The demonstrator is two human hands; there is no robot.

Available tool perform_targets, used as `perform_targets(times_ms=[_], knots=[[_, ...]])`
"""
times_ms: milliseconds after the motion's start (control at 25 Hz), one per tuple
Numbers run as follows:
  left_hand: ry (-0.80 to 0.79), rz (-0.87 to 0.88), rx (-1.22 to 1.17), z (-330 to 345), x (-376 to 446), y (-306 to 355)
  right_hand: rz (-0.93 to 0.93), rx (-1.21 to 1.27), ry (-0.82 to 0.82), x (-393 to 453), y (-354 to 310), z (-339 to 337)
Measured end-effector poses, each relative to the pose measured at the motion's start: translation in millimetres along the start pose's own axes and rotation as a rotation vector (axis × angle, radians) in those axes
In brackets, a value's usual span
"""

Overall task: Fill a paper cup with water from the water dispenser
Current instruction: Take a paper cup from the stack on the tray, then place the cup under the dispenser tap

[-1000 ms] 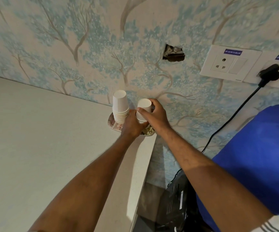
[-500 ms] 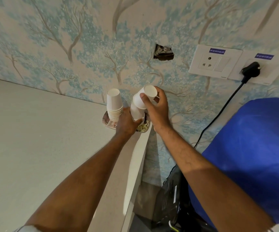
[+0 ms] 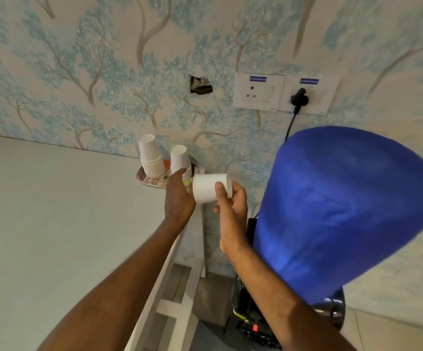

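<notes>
The right hand [image 3: 230, 206] pinches a single paper cup [image 3: 209, 188] between thumb and fingers, clear of the counter and lying on its side. Its long axis runs roughly level, the narrow base toward the blue bottle and the wider mouth toward the left hand [image 3: 178, 196]. That hand rests with loosely spread fingers against the shorter stack of cups [image 3: 180, 158] just beyond it, steadying rather than gripping. A taller stack [image 3: 151, 157] stands further left on the same tray [image 3: 144, 179]. One cup is separated; turning it upright, reaching the water dispenser [image 3: 337, 214] at the right and filling seem to remain.
</notes>
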State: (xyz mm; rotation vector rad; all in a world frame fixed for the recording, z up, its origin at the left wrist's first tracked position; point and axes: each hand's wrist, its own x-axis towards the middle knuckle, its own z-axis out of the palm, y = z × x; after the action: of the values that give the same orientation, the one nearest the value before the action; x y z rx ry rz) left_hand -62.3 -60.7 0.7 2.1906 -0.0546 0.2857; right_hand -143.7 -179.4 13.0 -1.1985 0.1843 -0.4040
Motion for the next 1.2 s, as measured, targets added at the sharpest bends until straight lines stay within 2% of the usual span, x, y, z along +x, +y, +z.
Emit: perform_targets(times_ms=[200,360,520,680,920,1080,1200], knots=[[0.016,-0.021,-0.019,37,-93,9,0.158,0.077,0.027,-94,14,-99],[-0.034,-0.052,-0.008,73,-160,6,0.32,0.112,0.057,-152,22,-191],[-0.091,-0.102,0.008,105,-213,-2,0.533,0.189,-0.037,-195,37,-268],[-0.148,-0.14,0.004,129,-258,-11,0.722,0.298,-0.101,-224,51,-318],[-0.235,-0.163,0.066,148,-293,-32,0.814,0.291,-0.159,-243,71,-356],[-0.289,-0.161,0.089,155,-293,-48,0.83,0.158,-0.084,-244,90,-360],[-0.312,-0.144,0.1,161,-292,-60,0.781,-0.188,-0.023,-246,113,-358]])
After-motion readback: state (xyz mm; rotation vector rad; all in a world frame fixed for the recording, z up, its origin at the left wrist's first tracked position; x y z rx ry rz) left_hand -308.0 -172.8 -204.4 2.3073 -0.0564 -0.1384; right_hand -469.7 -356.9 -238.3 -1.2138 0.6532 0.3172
